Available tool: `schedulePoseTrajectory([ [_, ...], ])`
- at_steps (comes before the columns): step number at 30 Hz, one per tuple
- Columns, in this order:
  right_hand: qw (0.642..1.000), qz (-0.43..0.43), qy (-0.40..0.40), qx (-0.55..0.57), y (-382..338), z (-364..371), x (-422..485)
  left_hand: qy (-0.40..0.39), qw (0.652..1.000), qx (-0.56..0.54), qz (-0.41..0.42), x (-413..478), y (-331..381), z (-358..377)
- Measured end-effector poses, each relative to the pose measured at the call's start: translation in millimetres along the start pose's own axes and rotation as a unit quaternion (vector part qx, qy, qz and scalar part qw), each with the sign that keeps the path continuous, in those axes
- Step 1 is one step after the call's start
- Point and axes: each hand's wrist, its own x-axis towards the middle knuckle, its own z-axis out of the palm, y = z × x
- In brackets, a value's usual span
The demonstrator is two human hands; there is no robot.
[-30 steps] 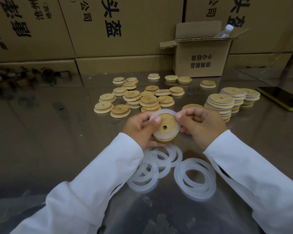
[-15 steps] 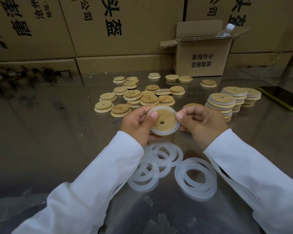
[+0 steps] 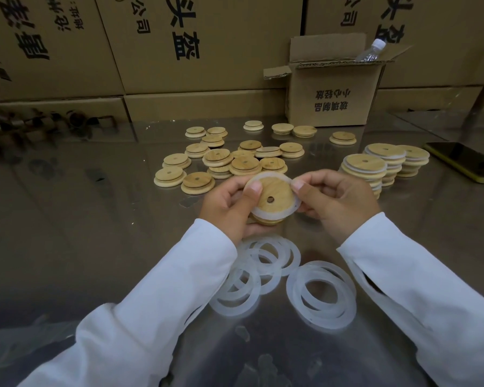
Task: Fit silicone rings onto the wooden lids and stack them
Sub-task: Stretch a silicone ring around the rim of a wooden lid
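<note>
2 hands meet over the near middle of the table, both pinching 1 wooden lid, which is tilted toward the camera just above the surface. The left hand presses its thumb on the white ring at the lid's upper left edge, fingers curled behind. The right hand pinches the upper right edge the same way. The ring sits around the lid's raised centre, which has 1 small hole.

Just below the hands, loose rings lie in 2 overlapping heaps, too tangled to count, and the left sleeve hides part of the left heap. Beyond the hands, about 20 bare lids are scattered, some resting on each other. To the right stand 3 stacks of ringed lids, the nearest partly behind the right hand. 1 dark phone lies further right.

The table is shiny metal. At its back stands 1 small open box with 1 plastic bottle poking out, in front of a wall of big printed cartons.
</note>
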Motion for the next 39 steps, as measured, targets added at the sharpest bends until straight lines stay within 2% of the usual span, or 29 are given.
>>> schedulePoseTrajectory([
  [6,0.999,0.029,0.023,-0.001,9.3,8.8,-1.1,0.026,0.997,-0.067,-0.041,0.9,2.9,2.6],
  [10,0.998,0.026,0.062,-0.019,11.7,8.9,-0.1,-0.005,0.991,-0.114,-0.069,1.1,4.8,1.7],
  [15,0.996,0.049,0.071,-0.029,11.1,6.3,0.2,-0.03,0.991,-0.087,-0.098,2.9,3.2,-1.1],
  [20,0.992,-0.023,0.036,-0.122,10.3,4.5,-3.7,-0.026,0.996,0.06,-0.052,1.1,1.3,-4.1],
  [23,0.991,-0.043,0.023,-0.126,9.9,4.5,-4.4,-0.018,0.995,0.092,-0.015,0.0,1.3,-4.9],
  [31,0.99,-0.057,0.031,-0.125,7.4,2.0,-2.1,-0.009,0.992,0.119,0.044,2.1,3.5,-7.8],
  [39,0.99,-0.065,0.028,-0.125,4.1,-0.1,-1.3,0.005,0.997,0.064,0.032,4.4,2.6,-8.8],
])
